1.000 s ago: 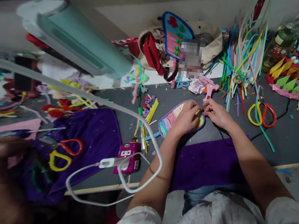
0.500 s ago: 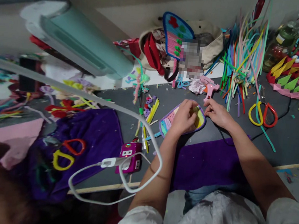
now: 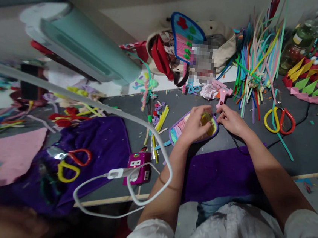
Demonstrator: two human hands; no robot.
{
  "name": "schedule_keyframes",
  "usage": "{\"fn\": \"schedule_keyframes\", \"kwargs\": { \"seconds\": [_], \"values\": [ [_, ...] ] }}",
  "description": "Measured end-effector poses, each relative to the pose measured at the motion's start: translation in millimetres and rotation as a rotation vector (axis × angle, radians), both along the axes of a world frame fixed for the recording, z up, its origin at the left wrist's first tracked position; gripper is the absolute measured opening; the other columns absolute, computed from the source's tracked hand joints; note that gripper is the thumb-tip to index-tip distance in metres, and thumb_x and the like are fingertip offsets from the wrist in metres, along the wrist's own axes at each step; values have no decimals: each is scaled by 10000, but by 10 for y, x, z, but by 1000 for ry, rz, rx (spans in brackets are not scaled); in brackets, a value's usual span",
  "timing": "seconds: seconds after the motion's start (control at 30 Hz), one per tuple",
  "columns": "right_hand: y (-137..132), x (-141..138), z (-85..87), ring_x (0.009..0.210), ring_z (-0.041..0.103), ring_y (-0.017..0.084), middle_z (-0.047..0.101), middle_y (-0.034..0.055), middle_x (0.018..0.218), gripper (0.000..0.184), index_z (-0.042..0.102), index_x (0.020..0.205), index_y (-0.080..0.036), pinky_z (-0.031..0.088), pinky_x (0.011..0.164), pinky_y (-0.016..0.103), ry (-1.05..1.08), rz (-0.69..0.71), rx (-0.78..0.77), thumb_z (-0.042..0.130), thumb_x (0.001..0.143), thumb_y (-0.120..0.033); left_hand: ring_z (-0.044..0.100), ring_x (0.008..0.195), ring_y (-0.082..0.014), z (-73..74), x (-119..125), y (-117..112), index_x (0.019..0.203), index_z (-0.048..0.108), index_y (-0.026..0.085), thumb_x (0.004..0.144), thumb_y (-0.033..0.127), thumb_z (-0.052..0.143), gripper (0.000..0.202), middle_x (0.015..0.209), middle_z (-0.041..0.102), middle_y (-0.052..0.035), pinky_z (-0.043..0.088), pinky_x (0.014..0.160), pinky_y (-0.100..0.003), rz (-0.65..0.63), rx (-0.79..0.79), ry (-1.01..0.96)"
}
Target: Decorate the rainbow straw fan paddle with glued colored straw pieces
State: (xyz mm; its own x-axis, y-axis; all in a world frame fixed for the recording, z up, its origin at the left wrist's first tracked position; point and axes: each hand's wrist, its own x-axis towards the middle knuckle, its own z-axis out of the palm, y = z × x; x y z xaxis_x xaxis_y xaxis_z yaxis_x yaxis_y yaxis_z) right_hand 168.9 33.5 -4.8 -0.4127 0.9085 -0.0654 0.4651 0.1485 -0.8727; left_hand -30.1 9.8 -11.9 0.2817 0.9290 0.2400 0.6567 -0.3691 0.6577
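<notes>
A purple-edged craft piece (image 3: 178,128) filled with pastel and yellow pipe cleaners lies on the grey table, a blue stem at its left end. My left hand (image 3: 196,123) rests over its middle, thumb and fingers apart, covering much of it. At the piece's right edge, my right hand (image 3: 228,119) has thumb and fingertips pinched together; what is between them, if anything, is too small to make out. Just beyond those fingertips is a pink glue gun (image 3: 223,97). A dark cord passes below my right hand.
Scissors (image 3: 280,120) and bundled pipe cleaners (image 3: 256,76) lie right. Left are a magenta power socket block (image 3: 138,168) with a looping white cable (image 3: 169,150), more scissors (image 3: 70,164) on purple cloth (image 3: 102,143), and another person's blurred arm (image 3: 9,220). A glass jug (image 3: 300,45) stands behind.
My left thumb has spread away from the fingers, while my right hand stays about where it was. The other person's arm has moved down, uncovering pink felt and pliers.
</notes>
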Motion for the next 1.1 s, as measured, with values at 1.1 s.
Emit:
{"fn": "schedule_keyframes", "kwargs": {
  "seconds": [1.1],
  "values": [
    [-2, 6, -6, 756, 627, 174, 700, -11, 809, 323, 552, 1155, -215, 429, 719, 290, -9, 15, -7, 544, 860, -84, 507, 1180, -303, 13, 90, -21, 1489, 452, 180, 770, 246, 678, 756, 1253, 607, -136, 449, 1056, -488, -116, -77, 86]
  ]
}}
